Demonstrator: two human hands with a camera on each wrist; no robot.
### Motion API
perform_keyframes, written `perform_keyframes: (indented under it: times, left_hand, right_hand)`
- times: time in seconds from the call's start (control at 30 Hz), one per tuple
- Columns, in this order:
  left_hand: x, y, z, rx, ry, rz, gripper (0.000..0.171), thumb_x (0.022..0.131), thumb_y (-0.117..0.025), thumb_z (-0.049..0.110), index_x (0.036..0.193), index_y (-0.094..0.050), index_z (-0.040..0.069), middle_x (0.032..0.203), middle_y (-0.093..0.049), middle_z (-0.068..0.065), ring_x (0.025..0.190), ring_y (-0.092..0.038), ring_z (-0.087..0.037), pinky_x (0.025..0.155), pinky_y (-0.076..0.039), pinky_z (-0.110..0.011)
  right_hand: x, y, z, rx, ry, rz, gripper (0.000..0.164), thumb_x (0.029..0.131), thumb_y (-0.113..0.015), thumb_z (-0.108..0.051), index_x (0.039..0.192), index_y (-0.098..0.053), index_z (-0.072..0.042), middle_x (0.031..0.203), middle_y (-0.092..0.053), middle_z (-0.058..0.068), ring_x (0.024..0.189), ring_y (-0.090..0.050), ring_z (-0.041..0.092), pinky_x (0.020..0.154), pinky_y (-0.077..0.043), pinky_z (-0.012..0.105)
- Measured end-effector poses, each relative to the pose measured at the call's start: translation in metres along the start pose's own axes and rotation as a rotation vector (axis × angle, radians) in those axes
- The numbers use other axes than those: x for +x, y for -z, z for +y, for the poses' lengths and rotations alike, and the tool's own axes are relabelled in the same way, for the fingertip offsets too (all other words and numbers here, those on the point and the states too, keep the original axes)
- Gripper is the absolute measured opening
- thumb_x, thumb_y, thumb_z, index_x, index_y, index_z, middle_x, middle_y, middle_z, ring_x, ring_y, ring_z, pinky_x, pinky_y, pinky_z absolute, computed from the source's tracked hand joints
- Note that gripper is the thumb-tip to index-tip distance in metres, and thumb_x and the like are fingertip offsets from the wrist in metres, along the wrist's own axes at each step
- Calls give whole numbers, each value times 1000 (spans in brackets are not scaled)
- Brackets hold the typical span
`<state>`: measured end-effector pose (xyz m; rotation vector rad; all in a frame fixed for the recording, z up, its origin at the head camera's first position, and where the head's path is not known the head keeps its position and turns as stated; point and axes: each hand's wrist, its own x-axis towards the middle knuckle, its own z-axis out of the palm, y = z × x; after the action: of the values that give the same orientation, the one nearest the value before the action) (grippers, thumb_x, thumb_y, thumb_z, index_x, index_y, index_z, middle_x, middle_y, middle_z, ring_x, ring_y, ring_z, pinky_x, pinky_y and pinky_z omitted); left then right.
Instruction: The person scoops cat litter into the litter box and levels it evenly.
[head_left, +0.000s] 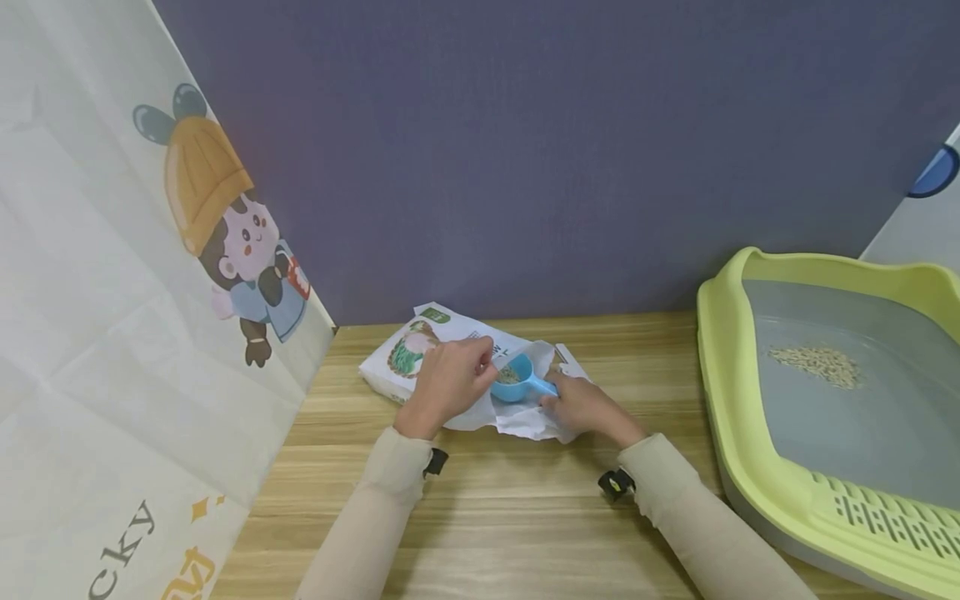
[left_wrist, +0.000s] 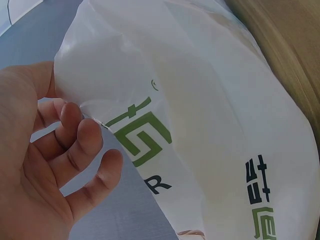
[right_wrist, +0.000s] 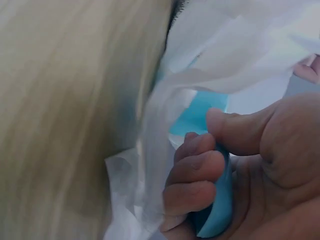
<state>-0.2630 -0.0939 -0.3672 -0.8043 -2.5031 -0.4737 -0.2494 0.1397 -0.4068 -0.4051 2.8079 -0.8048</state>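
Observation:
A white printed bag [head_left: 468, 325] lies on its side, its mouth spread towards me. My left hand [head_left: 453, 375] pinches the bag's upper edge between thumb and index finger and lifts it; in the left wrist view the other fingers [left_wrist: 92, 182] curl loosely beside the plastic. At the mouth is a blue scoop [head_left: 510, 394] with small tan pellets [head_left: 508, 376] in its cup. My right hand [head_left: 585, 404] grips the scoop's handle, fingers wrapped round it in the right wrist view. Bag film hides part of the cup there.
To the right stands a litter box with a yellow-green rim [head_left: 723, 392] and grey base, a small patch of pellets [head_left: 821, 365] inside. A dark blue panel [head_left: 525, 167] rises behind the wooden table [head_left: 517, 500]. A white printed cloth [head_left: 112, 275] borders the left.

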Motion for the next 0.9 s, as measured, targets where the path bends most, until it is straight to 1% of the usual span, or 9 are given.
perform_keyframes:
  times: [0.17, 0.27, 0.3, 0.4, 0.5, 0.57, 0.67, 0.8, 0.9]
  left_hand:
    - [0, 0, 0, -4, -5, 7, 20, 83, -64, 14, 71, -49, 20, 59, -43, 9, 52, -38, -8, 46, -27, -24]
    - [0, 1, 0, -9, -6, 6, 20, 84, -64, 13, 71, -49, 19, 59, -43, 8, 52, -37, -8, 46, -26, -24]
    - [0, 1, 0, -9, -4, 4, 20, 84, -64, 13, 71, -49, 19, 59, -43, 8, 52, -37, -8, 46, -26, -24]
    - [0, 2, 1, -13, 1, -1, 20, 84, -64, 13, 72, -50, 19, 59, -43, 8, 51, -37, -8, 46, -26, -24]
    - [0, 2, 1, -18, 7, -5, 20, 84, -65, 13, 72, -50, 19, 59, -43, 8, 51, -37, -8, 46, -26, -24]
    - [-1, 3, 1, -20, 8, -5, 20, 84, -65, 13, 71, -50, 19, 59, -43, 8, 51, -37, -8, 46, -27, -24]
    - [-1, 2, 1, -23, 7, -3, 20, 83, -64, 14, 71, -49, 20, 59, -43, 9, 51, -37, -8, 46, -27, -24]
    - [-1, 2, 1, -23, 4, -1, 21, 83, -64, 14, 71, -49, 20, 59, -43, 9, 51, -37, -7, 45, -27, -24]
    - [-1, 2, 1, -21, 8, -3, 21, 83, -64, 13, 71, -49, 19, 59, -43, 8, 51, -37, -8, 46, -27, -24]
  right_hand:
    - [-6, 11, -4, 36, -42, -48, 19, 104, -54, -19, 110, -58, -1, 76, -49, 4, 65, -48, 16, 58, -40, 29]
    - [-8, 16, -4, 14, -42, -69, 27, 104, -53, -19, 119, -57, 3, 77, -49, 4, 66, -48, 17, 59, -41, 29]
    - [-9, 18, -5, 6, -42, -75, 28, 104, -53, -19, 119, -57, 4, 77, -49, 5, 67, -48, 17, 60, -41, 30]
    - [-12, 23, -6, -24, -38, -88, 24, 104, -54, -18, 114, -58, 3, 77, -50, 5, 67, -48, 18, 60, -41, 30]
    - [-16, 28, -8, -58, -28, -91, 15, 103, -55, -17, 101, -57, -2, 75, -49, 4, 67, -48, 18, 60, -40, 30]
    - [-17, 31, -8, -83, -25, -90, 14, 102, -56, -16, 97, -56, -4, 75, -50, 4, 67, -48, 18, 60, -40, 30]
    - [-20, 35, -9, -118, -19, -95, 14, 101, -57, -16, 97, -57, -3, 77, -52, 4, 69, -49, 19, 62, -40, 30]
    - [-24, 41, -10, -131, -30, -106, 15, 101, -56, -16, 100, -58, -2, 79, -54, 6, 70, -51, 20, 63, -42, 32]
    - [-27, 45, -12, -137, -33, -108, 15, 101, -57, -16, 100, -59, -1, 79, -54, 6, 69, -50, 20, 62, -42, 32]
